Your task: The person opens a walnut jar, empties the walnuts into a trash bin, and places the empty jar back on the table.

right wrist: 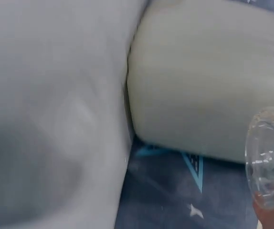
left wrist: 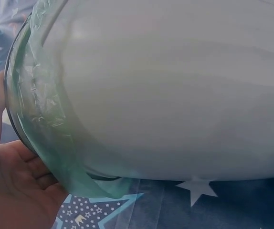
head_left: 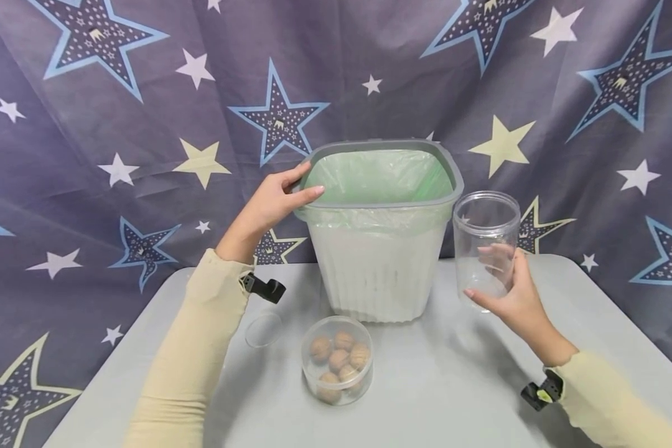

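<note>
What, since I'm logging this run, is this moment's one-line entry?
left hand: holds bin at rim | right hand: grips clear jar | bin: green liner inside | clear tub: walnuts inside, on table

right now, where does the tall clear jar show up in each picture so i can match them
Head: the tall clear jar is right of centre, around mid-height, held in the right hand.
Left wrist: not in this picture.
Right wrist: the tall clear jar is at the right edge, a little below mid-height, partly cut off by the frame.
Shared landmark: the white bin shows in all three views.
</note>
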A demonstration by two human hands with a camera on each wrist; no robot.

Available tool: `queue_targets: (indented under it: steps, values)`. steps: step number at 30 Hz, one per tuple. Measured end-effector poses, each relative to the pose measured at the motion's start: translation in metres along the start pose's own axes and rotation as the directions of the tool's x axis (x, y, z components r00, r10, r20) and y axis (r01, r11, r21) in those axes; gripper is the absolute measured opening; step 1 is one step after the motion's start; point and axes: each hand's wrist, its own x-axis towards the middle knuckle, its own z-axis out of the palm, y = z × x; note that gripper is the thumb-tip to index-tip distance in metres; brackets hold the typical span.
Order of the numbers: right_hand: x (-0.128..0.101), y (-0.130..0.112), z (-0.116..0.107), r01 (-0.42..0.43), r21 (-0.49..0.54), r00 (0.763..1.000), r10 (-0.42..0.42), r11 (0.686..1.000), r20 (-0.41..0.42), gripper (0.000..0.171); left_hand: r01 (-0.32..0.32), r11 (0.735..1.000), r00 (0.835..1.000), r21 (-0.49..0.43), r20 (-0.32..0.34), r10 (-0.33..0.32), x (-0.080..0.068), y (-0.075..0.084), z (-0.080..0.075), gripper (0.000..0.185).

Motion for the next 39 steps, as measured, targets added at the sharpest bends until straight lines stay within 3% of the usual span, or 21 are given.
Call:
queue_targets:
  steps: [6, 12, 16, 21, 31, 39]
  values:
    - [-0.012, -0.004, 0.012, -0.028, 0.229, 0.997, 0.01, 0.973, 0.076, 0.081, -0.014, 1.0, 1.0, -0.018, -0.012, 0.014, 0.001, 0.001, 0.0, 0.066]
    - [-0.027, -0.003, 0.022, -0.082, 0.313, 0.99, 0.041, 0.946, 0.137, 0.075, -0.024, 1.0, 1.0, -0.01, -0.015, 0.023, 0.0, 0.001, -0.001, 0.065]
    - [-0.037, 0.002, 0.027, -0.136, 0.284, 0.975, 0.077, 0.949, 0.21, 0.074, -0.025, 1.0, 1.0, -0.004, -0.016, 0.025, 0.0, 0.003, 0.0, 0.064]
    - [-0.047, 0.009, 0.029, -0.227, 0.175, 0.933, 0.162, 0.958, 0.321, 0.083, -0.011, 1.0, 1.0, 0.006, -0.016, 0.011, -0.001, 0.003, 0.0, 0.065]
    - [-0.053, 0.017, 0.033, -0.375, 0.094, 0.86, 0.308, 0.922, 0.406, 0.088, 0.001, 1.0, 1.0, 0.002, -0.009, -0.001, 0.001, -0.002, 0.0, 0.064]
    - [-0.055, 0.025, 0.03, -0.446, 0.033, 0.816, 0.391, 0.894, 0.426, 0.089, 0.009, 1.0, 1.0, -0.005, 0.0, -0.009, 0.001, -0.002, 0.001, 0.064]
